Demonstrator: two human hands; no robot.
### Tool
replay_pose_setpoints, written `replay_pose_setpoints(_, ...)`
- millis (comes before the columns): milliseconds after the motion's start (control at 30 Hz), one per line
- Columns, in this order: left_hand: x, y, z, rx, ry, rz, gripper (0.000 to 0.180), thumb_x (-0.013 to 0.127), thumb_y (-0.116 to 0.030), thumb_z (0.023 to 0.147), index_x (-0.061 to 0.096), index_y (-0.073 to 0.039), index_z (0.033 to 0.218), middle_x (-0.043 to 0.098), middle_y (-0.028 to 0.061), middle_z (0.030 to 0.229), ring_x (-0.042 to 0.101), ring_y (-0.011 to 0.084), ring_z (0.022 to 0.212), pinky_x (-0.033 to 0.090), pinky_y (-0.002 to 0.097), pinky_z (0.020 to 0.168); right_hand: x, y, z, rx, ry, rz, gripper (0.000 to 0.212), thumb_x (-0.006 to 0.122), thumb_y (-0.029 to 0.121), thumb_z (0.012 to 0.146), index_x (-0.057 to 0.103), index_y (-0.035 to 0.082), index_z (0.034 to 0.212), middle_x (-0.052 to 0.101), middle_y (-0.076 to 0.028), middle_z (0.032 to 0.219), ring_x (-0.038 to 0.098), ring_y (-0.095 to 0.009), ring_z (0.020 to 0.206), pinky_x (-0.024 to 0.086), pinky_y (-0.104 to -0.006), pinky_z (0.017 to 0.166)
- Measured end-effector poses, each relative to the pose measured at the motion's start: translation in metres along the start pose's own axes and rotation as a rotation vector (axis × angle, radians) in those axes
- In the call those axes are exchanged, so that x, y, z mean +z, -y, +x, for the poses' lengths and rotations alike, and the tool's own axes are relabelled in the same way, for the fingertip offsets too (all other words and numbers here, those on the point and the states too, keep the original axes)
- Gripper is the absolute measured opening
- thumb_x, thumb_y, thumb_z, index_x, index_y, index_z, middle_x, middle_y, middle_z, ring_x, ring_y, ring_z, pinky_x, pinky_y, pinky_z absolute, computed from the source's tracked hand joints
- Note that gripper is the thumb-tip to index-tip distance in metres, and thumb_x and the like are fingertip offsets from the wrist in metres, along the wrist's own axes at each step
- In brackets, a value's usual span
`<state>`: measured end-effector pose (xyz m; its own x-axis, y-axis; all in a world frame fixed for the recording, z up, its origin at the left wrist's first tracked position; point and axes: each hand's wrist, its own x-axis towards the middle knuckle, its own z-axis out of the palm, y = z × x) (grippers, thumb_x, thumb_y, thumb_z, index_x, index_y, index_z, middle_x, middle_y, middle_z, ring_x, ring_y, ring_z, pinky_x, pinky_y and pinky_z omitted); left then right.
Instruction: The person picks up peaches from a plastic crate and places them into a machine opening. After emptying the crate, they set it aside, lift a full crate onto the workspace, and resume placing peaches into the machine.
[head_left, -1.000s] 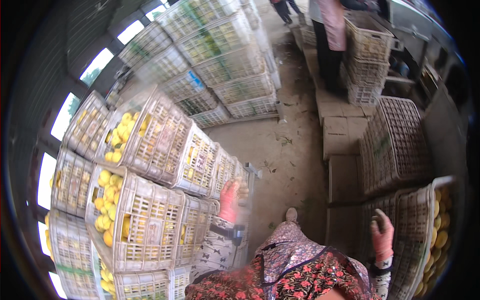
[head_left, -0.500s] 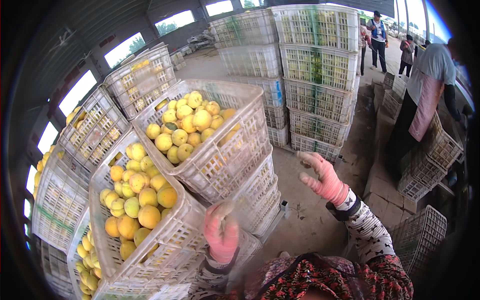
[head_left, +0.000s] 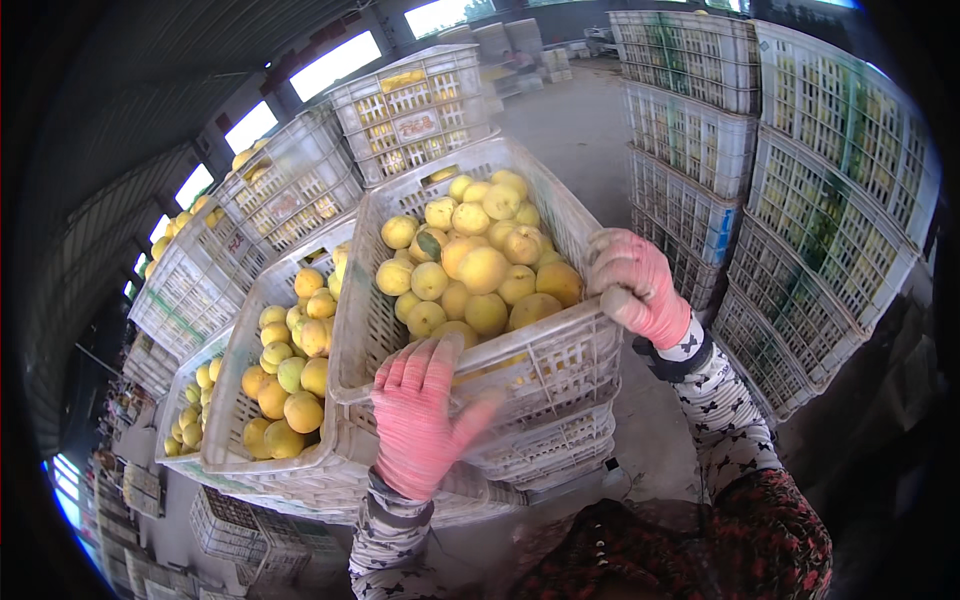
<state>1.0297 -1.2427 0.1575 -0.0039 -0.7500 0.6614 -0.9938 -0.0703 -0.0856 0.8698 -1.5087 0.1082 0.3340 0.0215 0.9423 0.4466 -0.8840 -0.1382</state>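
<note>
A white slatted plastic crate (head_left: pixel 560 350) full of yellow peaches (head_left: pixel 483 268) sits on top of a stack in front of me. My right hand (head_left: pixel 640 285), in a pink glove, is closed over the crate's near right corner, its fingers curled over the rim. My left hand (head_left: pixel 415 425), also gloved in pink, lies against the near left part of the rim. Its fingers stretch up over the edge, and the thumb stands apart to the right. A second crate (head_left: pixel 215 440) of peaches stands just left, partly covered by the first.
More peach crates (head_left: pixel 410 115) stand behind and to the left. Tall stacks of filled crates (head_left: pixel 840 190) rise on the right. Grey floor (head_left: pixel 570 110) shows between the stacks. At lower left, further crates (head_left: pixel 230 525) stand on the floor.
The view has swung, so the crates appear further right. My right hand has come from the air onto the crate's corner and closed on it. My left hand has reached the near rim.
</note>
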Motion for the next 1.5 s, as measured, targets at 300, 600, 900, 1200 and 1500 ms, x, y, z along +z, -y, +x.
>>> replay_pose_setpoints(300,0.051,-0.047,0.047,-0.156,0.091,0.319,0.061,0.073,-0.066,0.058,0.063,-0.01,0.081,0.058,0.0068,0.07,0.059,0.0293,0.069,0.044,0.0404,0.065,-0.046,-0.052,-0.007,-0.208,0.082,0.14,0.047,0.079,0.046,0.054,0.067,0.008,0.078,0.051,-0.003,0.068,0.055,-0.026,0.07,0.047,-0.0397,0.068)
replay_pose_setpoints(600,0.091,-0.04,0.067,-0.062,-0.079,0.365,0.058,0.071,-0.067,0.058,0.053,-0.013,0.067,0.055,0.0043,0.061,0.055,0.0265,0.056,0.042,0.0376,0.055,-0.048,-0.096,-0.013,-0.218,0.136,0.199,0.045,0.082,0.043,0.046,0.061,0.01,0.069,0.049,-0.003,0.069,0.053,-0.026,0.067,0.045,-0.0382,0.065)
replay_pose_setpoints(900,0.092,-0.141,0.099,-0.101,0.029,0.371,0.056,0.074,-0.063,0.056,0.061,-0.011,0.073,0.058,0.0018,0.065,0.056,0.0203,0.056,0.043,0.0345,0.055,-0.14,-0.102,-0.03,-0.206,0.18,0.296,0.042,0.074,0.05,0.059,0.063,0.011,0.072,0.05,-0.002,0.069,0.055,-0.027,0.07,0.045,-0.0405,0.069)
replay_pose_setpoints(1200,0.102,-0.262,0.132,-0.375,0.132,0.328,0.059,0.064,-0.064,0.07,0.063,-0.008,0.086,0.062,0.0084,0.08,0.061,0.027,0.073,0.045,0.0398,0.067,-0.162,-0.128,-0.012,0.106,0.333,0.628,0.053,0.042,0.053,0.093,0.05,0.011,0.061,0.048,-0.001,0.059,0.05,-0.024,0.064,0.04,-0.0391,0.071)
replay_pose_setpoints(1500,0.082,-0.249,0.094,-0.419,-0.141,0.299,0.018,0.056,-0.027,0.07,0.057,-0.01,0.065,0.057,0.0047,0.065,0.055,0.0261,0.059,0.043,0.038,0.06,-0.149,-0.098,-0.043,0.009,0.355,0.539,0.036,0.061,0.041,0.081,0.053,0.007,0.091,0.052,-0.009,0.087,0.051,-0.03,0.083,0.038,-0.0411,0.083)
